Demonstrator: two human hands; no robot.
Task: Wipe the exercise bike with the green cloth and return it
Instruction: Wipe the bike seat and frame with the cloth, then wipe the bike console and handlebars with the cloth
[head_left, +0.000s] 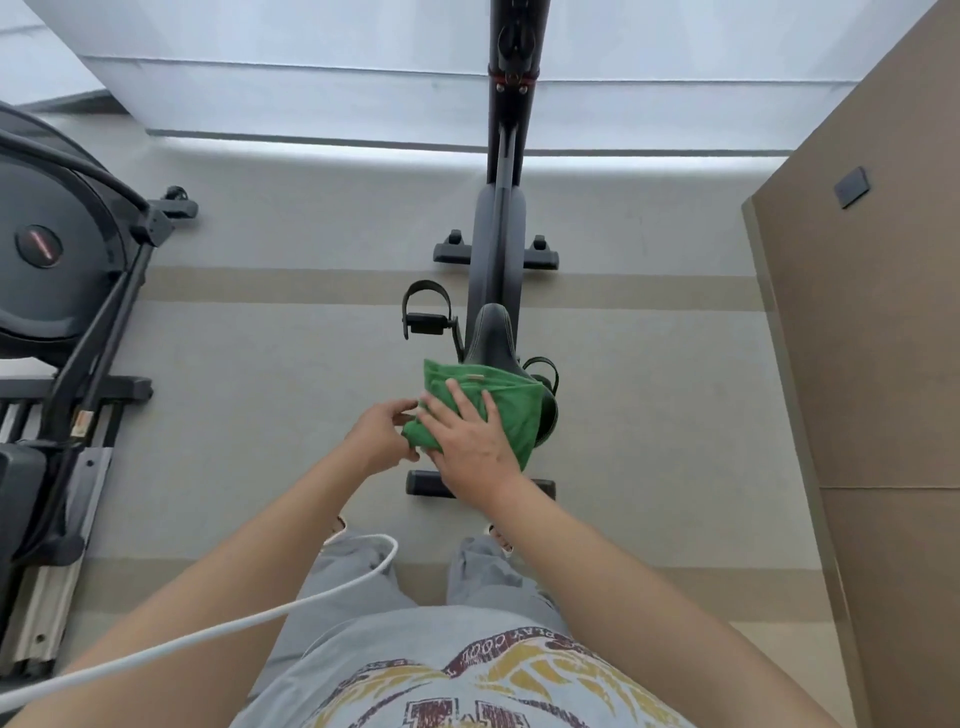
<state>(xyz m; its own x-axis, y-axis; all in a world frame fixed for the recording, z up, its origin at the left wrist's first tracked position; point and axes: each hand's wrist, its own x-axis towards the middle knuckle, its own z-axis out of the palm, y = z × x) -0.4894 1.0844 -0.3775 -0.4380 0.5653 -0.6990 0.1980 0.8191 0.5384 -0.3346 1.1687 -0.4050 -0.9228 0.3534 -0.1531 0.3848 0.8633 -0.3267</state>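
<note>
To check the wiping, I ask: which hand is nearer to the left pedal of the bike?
Left. The left hand grips the green cloth's near-left corner, just below the left pedal. The right hand lies flat on the cloth, further right.

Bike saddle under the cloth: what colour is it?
Black, with pale stitching along its edge. The saddle shows best in the head view, rear half covered by the green cloth.
</note>
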